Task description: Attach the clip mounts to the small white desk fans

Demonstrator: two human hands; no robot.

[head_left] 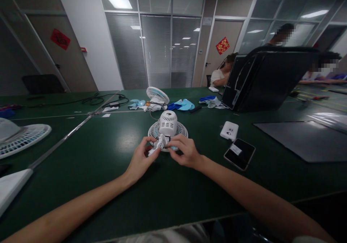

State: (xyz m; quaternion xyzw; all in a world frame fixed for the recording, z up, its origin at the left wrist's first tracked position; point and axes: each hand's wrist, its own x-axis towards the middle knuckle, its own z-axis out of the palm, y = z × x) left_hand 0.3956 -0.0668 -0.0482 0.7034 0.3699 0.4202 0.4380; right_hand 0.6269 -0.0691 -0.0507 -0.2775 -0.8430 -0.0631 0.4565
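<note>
"What do you have on the head view?"

"From my remote seat I look down on a green tabletop. A white desk fan sits straight ahead, face down, its grille on the table and its vented motor housing uppermost."

"Why that way round, do you think?"

"My guess is that the broad grille makes a steady base and turns the back of the fan towards us, within easy reach of both hands."

"And the hands?"

"Close together, on either side of a white plastic bracket at the near side of the housing. The left hand has thumb and fingers clamped on its left side; the right hand pinches the right side. I judge that the two-sided grip stops it twisting. Whether the right fingertips also hide some tiny part, I can't tell."

"Anything nearby?"

"A second fan stands just behind, with light-blue fan blades to its right. Right of the hands, a white power bank, by its look, lies just beside a smartphone, clear of the elbows' path, I'd say. Another fan grille shows at the left edge, well apart."
</note>
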